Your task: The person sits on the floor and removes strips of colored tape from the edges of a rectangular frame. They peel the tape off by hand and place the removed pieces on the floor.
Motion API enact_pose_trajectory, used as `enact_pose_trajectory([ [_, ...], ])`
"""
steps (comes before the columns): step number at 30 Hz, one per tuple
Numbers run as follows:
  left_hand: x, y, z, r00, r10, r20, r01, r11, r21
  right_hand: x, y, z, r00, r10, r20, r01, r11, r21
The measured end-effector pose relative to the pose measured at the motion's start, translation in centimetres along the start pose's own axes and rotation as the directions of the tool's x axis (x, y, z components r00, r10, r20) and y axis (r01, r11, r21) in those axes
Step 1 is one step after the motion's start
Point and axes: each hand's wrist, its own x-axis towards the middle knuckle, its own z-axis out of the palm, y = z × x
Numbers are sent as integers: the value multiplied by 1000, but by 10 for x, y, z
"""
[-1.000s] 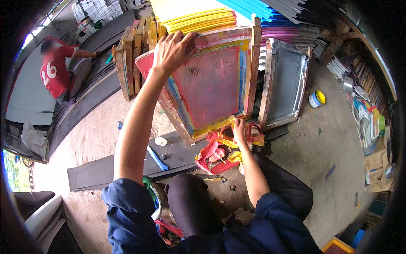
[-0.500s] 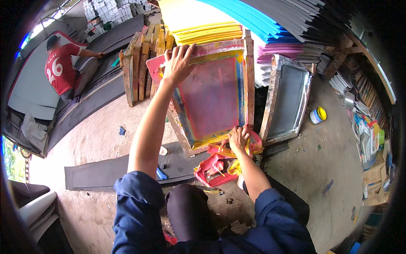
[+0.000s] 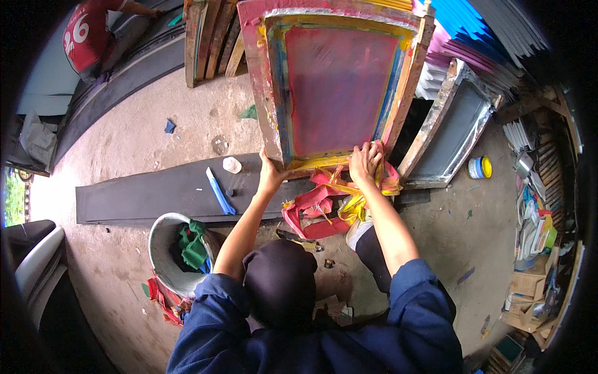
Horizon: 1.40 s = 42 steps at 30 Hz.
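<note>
A wooden screen-printing frame (image 3: 339, 93) stands upright in front of me, its mesh stained pink and purple with yellow and blue borders. My left hand (image 3: 271, 177) grips its lower left corner, fingers partly hidden behind the wood. At the lower right inner edge, my right hand (image 3: 366, 164) has its fingers curled against the yellow border; what they pinch is hidden. Crumpled red and yellow strips (image 3: 321, 209), like peeled tape, hang and lie below that hand. A second frame with grey mesh (image 3: 445, 134) leans to the right.
A long black sheet (image 3: 143, 193) on the floor carries a blue-handled cutter (image 3: 219, 192) and a white cup (image 3: 232, 164). A bucket (image 3: 163, 249) with green cloth stands left of my knee. A yellow-lidded tin (image 3: 479, 167) sits at right. A person in red (image 3: 93, 37) crouches far left.
My left hand has gone from the frame's top edge down to its lower left corner. My right hand stays at the lower right. The view has tilted downward, showing the bucket.
</note>
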Motion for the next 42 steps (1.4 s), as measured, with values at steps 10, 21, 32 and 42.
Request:
enact_pose_trajectory([
  [10, 0, 11, 2, 963, -260, 70, 233, 934, 269, -7, -18, 10, 983, 151, 105, -176, 938, 300],
  [21, 2, 14, -5, 956, -282, 86, 249, 929, 274, -50, -42, -48, 990, 138, 1, -102, 730, 675],
  [32, 0, 17, -4, 977, -204, 57, 176, 932, 316, -85, -58, -88, 995, 89, -36, -39, 714, 699],
  [42, 2, 8, -2, 984, -178, 9, 167, 940, 299, -124, -59, -126, 944, 206, -259, 81, 615, 785],
])
